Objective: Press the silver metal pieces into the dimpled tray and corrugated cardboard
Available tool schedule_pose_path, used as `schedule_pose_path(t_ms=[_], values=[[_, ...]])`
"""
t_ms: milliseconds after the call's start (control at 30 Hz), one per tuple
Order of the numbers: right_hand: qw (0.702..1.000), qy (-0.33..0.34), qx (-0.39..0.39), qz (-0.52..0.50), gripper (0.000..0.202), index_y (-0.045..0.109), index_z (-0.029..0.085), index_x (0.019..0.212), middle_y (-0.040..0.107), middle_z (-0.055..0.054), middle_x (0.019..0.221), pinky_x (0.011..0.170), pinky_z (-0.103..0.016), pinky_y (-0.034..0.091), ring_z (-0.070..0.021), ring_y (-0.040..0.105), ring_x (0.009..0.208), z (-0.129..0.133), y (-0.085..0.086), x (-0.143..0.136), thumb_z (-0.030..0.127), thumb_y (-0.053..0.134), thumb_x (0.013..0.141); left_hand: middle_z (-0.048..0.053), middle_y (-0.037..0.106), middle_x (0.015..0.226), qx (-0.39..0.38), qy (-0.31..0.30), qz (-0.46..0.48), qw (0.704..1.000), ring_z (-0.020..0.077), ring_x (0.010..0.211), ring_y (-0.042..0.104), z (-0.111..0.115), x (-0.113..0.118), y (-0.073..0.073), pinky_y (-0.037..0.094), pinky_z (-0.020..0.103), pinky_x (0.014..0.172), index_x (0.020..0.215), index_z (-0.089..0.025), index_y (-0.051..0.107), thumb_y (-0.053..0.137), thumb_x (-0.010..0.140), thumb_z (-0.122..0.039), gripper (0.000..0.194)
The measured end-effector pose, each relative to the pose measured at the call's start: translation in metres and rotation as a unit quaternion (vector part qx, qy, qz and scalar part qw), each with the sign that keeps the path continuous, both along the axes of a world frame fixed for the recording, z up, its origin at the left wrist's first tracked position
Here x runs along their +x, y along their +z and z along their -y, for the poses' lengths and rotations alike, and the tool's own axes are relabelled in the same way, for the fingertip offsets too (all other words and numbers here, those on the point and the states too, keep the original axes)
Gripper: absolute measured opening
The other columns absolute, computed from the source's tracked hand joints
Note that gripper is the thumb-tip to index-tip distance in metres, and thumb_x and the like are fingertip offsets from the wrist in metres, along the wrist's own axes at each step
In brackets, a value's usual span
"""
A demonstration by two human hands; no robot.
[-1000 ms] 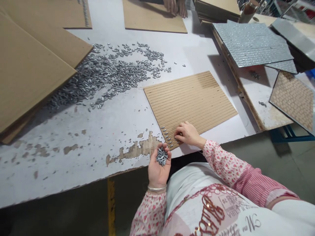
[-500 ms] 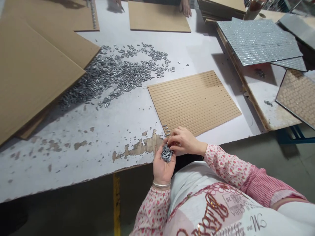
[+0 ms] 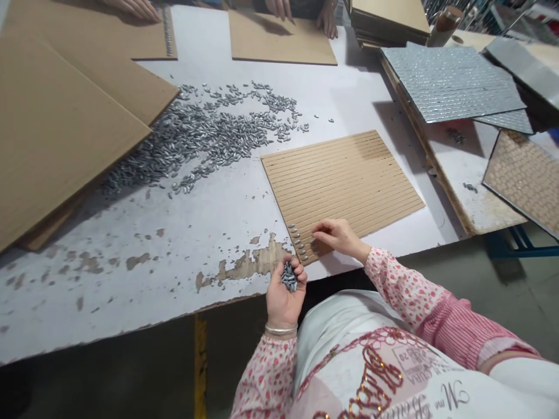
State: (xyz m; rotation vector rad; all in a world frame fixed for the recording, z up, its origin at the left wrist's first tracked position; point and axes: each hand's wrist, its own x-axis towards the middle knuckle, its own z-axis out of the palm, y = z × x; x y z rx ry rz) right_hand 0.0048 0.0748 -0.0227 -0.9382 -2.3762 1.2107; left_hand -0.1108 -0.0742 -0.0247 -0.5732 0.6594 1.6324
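My left hand [image 3: 286, 297] is cupped palm up, with fingers curled round a handful of small grey spindle-shaped pieces [image 3: 289, 276]. It is just off the near left corner of a ribbed tan board [image 3: 345, 186]. Above that board is my right hand [image 3: 336, 235], its thumb and fingertips pinched together; whatever lies between them is too small to make out. A short row of the same grey pieces [image 3: 296, 235] lies along the board's left edge, each in or beside a groove. Many more sit in a loose pile [image 3: 209, 134] on the white table [image 3: 174, 233].
Large tan boards [image 3: 65, 128] lie at the left. Silver-covered boards [image 3: 454, 81] rest on a side table at the right. Across the table, another person's hands [image 3: 279, 9] are over a plain board [image 3: 283, 46]; another hand [image 3: 137, 9] touches a board at the upper left.
My right hand has moved from my left palm to the right, over the ribbed board. My left fingers have curled further round the pieces. Other people's hands have come over the far boards.
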Motion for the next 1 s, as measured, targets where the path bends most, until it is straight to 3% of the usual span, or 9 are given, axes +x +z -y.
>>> schedule_pose_path(t_ms=[267,467,600,700,833,1000], values=[[0.981,0.007,0.164,0.1,0.023,0.064,0.019,0.076,0.064,-0.003,0.078,0.073,-0.028,0.032,-0.0158,0.048,0.079,0.003,-0.008,-0.009,0.038,0.055,0.086,0.004,0.053,0.074,-0.013,-0.001,-0.024,1.0,0.0092,0.062,0.05,-0.001,0.001,0.001,0.045,0.019,0.051,0.083,-0.012,0.062,0.04,0.088,-0.018,0.023],[0.971,-0.034,0.193,0.14,0.023,0.058,0.018,0.074,0.06,-0.004,0.078,0.073,-0.03,0.028,-0.0179,0.046,0.081,0.009,-0.012,-0.016,0.038,0.056,0.084,0.004,0.059,0.074,-0.024,-0.001,-0.021,1.0,0.0098,0.062,0.055,-0.001,0.001,0.0,0.048,0.02,0.053,0.084,-0.013,0.063,0.041,0.089,-0.019,0.024],[0.975,-0.052,0.175,0.127,0.02,0.057,0.018,0.076,0.059,-0.003,0.079,0.072,-0.03,0.029,-0.0174,0.045,0.08,0.01,-0.01,-0.015,0.036,0.057,0.083,0.008,0.066,0.09,-0.05,0.008,-0.017,0.999,0.0151,0.082,0.063,0.0,0.002,0.001,0.054,0.027,0.069,0.093,-0.013,0.064,0.04,0.089,-0.017,0.025],[0.988,0.002,0.142,0.064,0.021,0.059,0.017,0.079,0.058,-0.003,0.078,0.073,-0.029,0.032,-0.0162,0.046,0.078,0.013,-0.001,-0.014,0.036,0.054,0.086,0.01,0.067,0.101,-0.025,0.008,-0.012,1.0,0.0183,0.097,0.062,0.0,0.003,0.002,0.054,0.032,0.08,0.099,-0.012,0.064,0.038,0.09,-0.015,0.028],[0.974,0.168,0.155,0.01,0.019,0.065,0.02,0.092,0.057,-0.005,0.086,0.08,-0.031,0.034,-0.0171,0.045,0.082,0.023,0.011,-0.018,0.035,0.056,0.084,0.008,0.068,0.096,-0.016,0.012,-0.019,1.0,0.0152,0.088,0.064,-0.003,0.005,0.001,0.054,0.03,0.077,0.095,-0.014,0.064,0.039,0.089,-0.015,0.026],[0.957,0.177,0.216,0.078,0.016,0.066,0.021,0.095,0.055,-0.007,0.091,0.08,-0.034,0.035,-0.0212,0.042,0.088,0.031,0.009,-0.027,0.027,0.059,0.081,0.003,0.068,0.091,-0.038,0.004,-0.04,0.998,0.0112,0.079,0.064,-0.004,0.008,0.001,0.054,0.022,0.066,0.093,-0.016,0.065,0.043,0.087,-0.013,0.022]])
